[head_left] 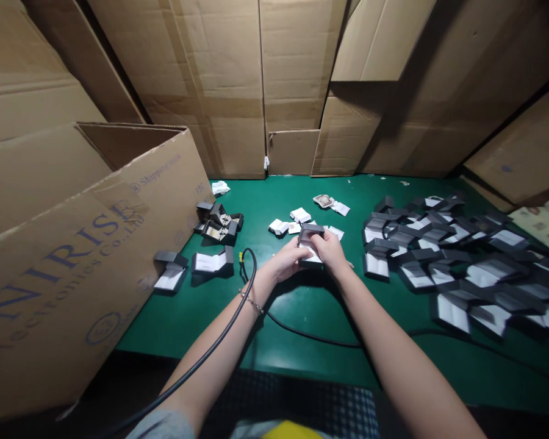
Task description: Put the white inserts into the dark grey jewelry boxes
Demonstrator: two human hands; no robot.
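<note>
Both my hands meet over the middle of the green table (302, 317). Between them is a small dark grey hinged box (310, 232) with a white lining, its lid standing open. My left hand (287, 261) curls its fingers round the box's left side. My right hand (330, 249) grips the right side, fingers closed over the base. A thin bracelet (251, 301) circles my left wrist. Small white inserts (289, 223) lie on the table just beyond the box.
A large heap of open grey boxes (457, 262) fills the right of the table. A few more boxes (217, 224) sit at the left beside a big cardboard carton (73, 256). Cardboard sheets (260, 85) wall the back. A black cable (251, 268) runs across the table.
</note>
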